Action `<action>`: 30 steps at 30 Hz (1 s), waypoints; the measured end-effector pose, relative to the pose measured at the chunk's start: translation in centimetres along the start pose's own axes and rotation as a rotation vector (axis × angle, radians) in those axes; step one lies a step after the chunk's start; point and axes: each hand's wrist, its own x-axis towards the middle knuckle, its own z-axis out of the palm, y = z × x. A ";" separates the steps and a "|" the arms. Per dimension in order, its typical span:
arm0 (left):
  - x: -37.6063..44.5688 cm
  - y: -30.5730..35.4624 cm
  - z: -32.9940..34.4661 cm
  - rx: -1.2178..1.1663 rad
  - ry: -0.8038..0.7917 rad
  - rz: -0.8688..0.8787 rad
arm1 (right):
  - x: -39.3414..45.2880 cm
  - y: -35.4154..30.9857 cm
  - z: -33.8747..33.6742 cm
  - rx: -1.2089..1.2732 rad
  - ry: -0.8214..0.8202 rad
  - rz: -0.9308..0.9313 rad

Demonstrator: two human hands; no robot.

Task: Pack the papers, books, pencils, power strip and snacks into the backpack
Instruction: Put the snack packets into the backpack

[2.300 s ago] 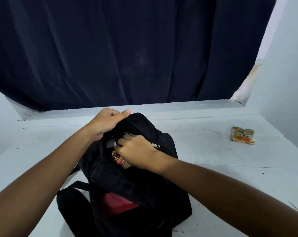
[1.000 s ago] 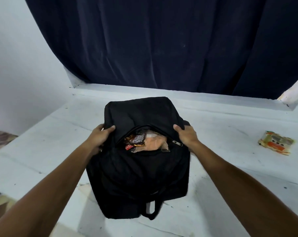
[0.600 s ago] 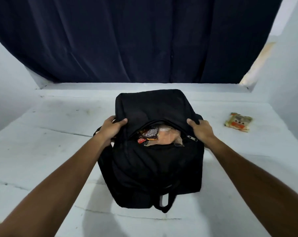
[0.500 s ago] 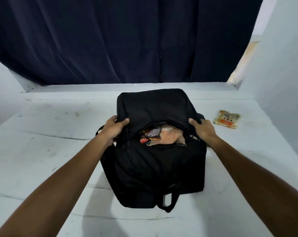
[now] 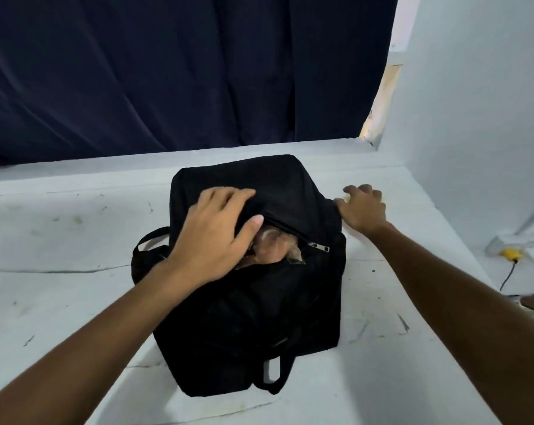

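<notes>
On the white table (image 5: 75, 271), both hands' fingers spread; backpack (image 5: 259, 317) shows no readable label.

Dark navy curtain (image 5: 167, 72) behind white table (image 5: 60, 240) — pale wall (image 5: 474, 102) right; yellow plug (image 5: 510, 253) with black cord.

Black backpack (image 5: 253, 302) upright on table, pocket unzipped (clear-wrapped snacks (image 5: 274, 250) showing)

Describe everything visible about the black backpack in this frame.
The black backpack looks like soft fabric and lies on the white table. Its front pocket is unzipped, the metal zipper pull at the right end, and a clear snack wrapper pokes out. A strap loop shows at its left, a carry handle at the near edge. The left hand rests on the opening.
</notes>
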 end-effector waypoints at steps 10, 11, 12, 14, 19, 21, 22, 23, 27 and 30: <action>-0.2 -0.6 6.0 0.216 0.007 -0.011 | 0.0 4.8 4.5 -0.279 -0.056 -0.090; 0.2 -0.6 5.9 0.171 -0.017 -0.042 | -0.3 4.6 4.4 -0.267 -0.023 -0.102; 0.7 -0.7 5.7 0.127 -0.050 -0.081 | -0.6 4.4 4.3 -0.224 -0.002 -0.099; 1.8 -1.1 5.1 0.057 -0.099 -0.141 | -1.5 3.4 3.5 0.011 0.071 -0.036; 5.0 -2.5 2.4 -0.236 -0.231 -0.088 | -3.2 -0.8 -1.8 0.943 0.258 0.265; 6.4 -2.9 1.3 -0.306 -0.318 -0.075 | -4.9 -3.4 -4.7 1.245 0.214 0.156; 7.0 -3.1 0.9 -0.334 -0.351 -0.078 | -6.0 -4.7 -6.0 1.366 0.145 0.069; 7.6 -3.1 0.6 -0.358 -0.374 -0.083 | -7.2 -5.9 -7.2 1.448 0.040 -0.023; 9.9 -3.4 -0.2 -0.470 -0.385 -0.155 | -10.4 -8.7 -9.7 1.359 -0.429 -0.314; 11.1 -3.9 -0.8 -0.588 -0.344 -0.206 | -11.8 -10.5 -9.4 1.015 -0.469 -0.485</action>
